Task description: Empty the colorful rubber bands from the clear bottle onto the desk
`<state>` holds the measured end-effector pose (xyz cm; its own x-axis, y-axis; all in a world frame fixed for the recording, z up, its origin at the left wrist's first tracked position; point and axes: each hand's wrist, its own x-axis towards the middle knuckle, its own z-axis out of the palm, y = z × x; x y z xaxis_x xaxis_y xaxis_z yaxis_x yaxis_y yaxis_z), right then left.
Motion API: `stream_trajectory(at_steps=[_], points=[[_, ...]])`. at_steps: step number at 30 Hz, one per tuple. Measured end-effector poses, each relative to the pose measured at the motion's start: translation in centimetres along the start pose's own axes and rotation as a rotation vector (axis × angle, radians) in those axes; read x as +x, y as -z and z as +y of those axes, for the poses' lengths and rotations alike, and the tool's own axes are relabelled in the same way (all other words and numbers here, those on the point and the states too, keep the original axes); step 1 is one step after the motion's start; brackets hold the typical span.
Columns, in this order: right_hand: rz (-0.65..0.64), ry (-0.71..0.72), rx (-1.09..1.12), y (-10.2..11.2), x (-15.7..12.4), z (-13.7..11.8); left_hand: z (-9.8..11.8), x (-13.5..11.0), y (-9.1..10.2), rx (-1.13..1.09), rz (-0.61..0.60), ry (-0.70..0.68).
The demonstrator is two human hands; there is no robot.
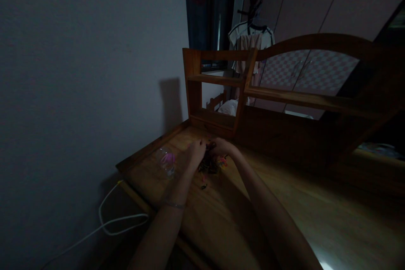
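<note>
Pretty dim in here, but there's a pile of little stringy bits on the desk, just below the middle of the frame. Mostly dark, with some pink, red and yellowish ones along its right side. A few strays lie just below it. Too small and murky for me to say what they are.

Both hands are at the top edge of the pile, close together. Left hand has its fingers curled in, right hand is bent down over the pile from the other side. Something dark shows between them, but honestly can't tell if either one is gripping it. Thin bracelet on the left wrist, lower middle.

Container-wise: a clear tub sits left of the left hand, near the desk's left edge. There's a purple thing at it, can't tell if it's inside or part of the tub. Up in the centre, the wooden shelf has see-through compartments, and a white bag shows through the lower left one, contents hidden. White cord loops at lower left.
</note>
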<state>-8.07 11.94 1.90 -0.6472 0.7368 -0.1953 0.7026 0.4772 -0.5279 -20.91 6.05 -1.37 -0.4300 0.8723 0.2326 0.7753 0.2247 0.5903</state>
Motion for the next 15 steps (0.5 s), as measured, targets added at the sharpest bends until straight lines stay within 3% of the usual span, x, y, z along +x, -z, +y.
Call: stream_trajectory(at_steps=[5, 9, 12, 15], points=[[0.097, 0.177, 0.082, 1.6, -0.6, 0.4, -0.2, 0.4, 0.2, -0.097, 0.099, -0.009], [-0.003, 0.301, 0.087, 2.9, -1.3, 1.1, 0.5, -0.2, 1.4, -0.127, 0.161, 0.015], [-0.053, 0.246, 0.093, 3.4, -1.7, 1.6, 1.0, -1.1, 2.2, 0.009, 0.104, 0.058], [0.019, 0.086, 0.037, 3.4, -1.7, 2.1, 0.8, -1.6, 2.2, 0.179, 0.141, 0.062]])
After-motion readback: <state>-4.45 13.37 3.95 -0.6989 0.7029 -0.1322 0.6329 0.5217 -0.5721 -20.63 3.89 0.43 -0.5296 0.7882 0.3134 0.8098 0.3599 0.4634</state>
